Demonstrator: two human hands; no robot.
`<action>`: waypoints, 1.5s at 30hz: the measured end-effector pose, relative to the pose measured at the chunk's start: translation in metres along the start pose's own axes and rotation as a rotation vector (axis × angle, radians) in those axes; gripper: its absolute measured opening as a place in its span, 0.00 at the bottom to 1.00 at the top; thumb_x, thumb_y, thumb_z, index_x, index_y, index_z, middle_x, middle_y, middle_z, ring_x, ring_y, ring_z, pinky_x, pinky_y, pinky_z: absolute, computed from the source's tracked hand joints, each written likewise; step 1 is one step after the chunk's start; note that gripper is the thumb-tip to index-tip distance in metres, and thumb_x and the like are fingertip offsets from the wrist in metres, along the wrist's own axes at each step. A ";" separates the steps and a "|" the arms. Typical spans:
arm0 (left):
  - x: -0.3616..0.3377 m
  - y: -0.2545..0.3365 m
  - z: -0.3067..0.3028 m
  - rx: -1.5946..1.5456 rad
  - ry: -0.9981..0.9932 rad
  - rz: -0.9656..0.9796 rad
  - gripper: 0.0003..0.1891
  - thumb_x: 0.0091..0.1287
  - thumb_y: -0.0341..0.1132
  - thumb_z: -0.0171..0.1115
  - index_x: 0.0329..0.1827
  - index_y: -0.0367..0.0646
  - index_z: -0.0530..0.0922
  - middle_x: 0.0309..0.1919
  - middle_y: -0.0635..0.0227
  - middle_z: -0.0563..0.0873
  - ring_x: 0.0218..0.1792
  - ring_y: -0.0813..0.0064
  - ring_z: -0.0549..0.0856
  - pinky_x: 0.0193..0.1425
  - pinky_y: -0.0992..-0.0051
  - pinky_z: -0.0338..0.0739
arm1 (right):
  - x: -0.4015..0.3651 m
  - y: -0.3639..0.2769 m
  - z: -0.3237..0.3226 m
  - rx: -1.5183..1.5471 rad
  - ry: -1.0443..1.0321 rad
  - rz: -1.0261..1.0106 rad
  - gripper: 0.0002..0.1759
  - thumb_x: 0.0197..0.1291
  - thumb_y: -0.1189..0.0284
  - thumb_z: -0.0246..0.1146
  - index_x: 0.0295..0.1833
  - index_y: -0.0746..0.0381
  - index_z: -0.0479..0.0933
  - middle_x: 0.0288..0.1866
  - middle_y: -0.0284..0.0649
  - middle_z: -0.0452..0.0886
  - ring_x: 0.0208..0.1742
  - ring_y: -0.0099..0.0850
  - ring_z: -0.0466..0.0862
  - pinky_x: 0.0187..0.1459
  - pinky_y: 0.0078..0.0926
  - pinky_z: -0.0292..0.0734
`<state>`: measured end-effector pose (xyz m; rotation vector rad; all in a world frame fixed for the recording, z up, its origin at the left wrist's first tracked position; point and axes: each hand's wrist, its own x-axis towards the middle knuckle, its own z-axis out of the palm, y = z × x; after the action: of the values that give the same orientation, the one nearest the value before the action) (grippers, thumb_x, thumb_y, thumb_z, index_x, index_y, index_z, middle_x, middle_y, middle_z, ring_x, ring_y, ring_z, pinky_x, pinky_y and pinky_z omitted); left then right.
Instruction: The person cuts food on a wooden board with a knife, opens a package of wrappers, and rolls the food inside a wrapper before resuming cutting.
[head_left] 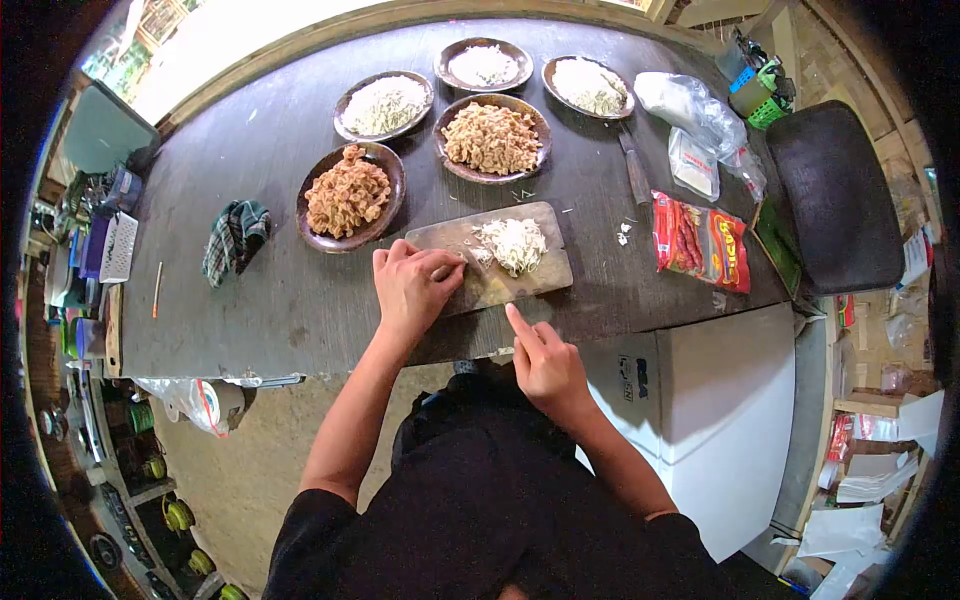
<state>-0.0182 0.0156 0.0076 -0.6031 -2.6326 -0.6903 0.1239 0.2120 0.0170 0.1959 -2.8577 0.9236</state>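
Observation:
My left hand (415,285) rests on the left end of a worn cutting board (545,285), its fingers bent and pressed together over a small pale bit that is too small to name. Near the board's front edge is my right hand (548,370), index finger stretched towards the board and the other fingers curled in; what they hold, if anything, is hidden. A heap of finely chopped whitish food (515,245) lies on the board, right of my left hand.
Behind the board stand brown plates, two with browned food (347,195) (490,138) and several with pale shreds (385,105). A knife (635,168), red packet (700,243) and plastic bags (690,110) lie right. A checked cloth (236,238) lies left. A chair (838,195) is at right.

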 end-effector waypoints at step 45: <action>0.001 -0.009 0.003 -0.072 -0.049 0.034 0.05 0.55 0.40 0.77 0.33 0.56 0.92 0.34 0.82 0.93 0.38 0.73 0.80 0.49 0.69 0.70 | -0.003 -0.003 -0.004 0.030 -0.034 -0.026 0.32 0.68 0.74 0.63 0.78 0.58 0.71 0.35 0.48 0.77 0.28 0.50 0.84 0.31 0.47 0.83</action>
<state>-0.0245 0.0103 0.0017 -0.6926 -2.6454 -0.7715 0.1272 0.2122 0.0216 0.2542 -2.8663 0.9683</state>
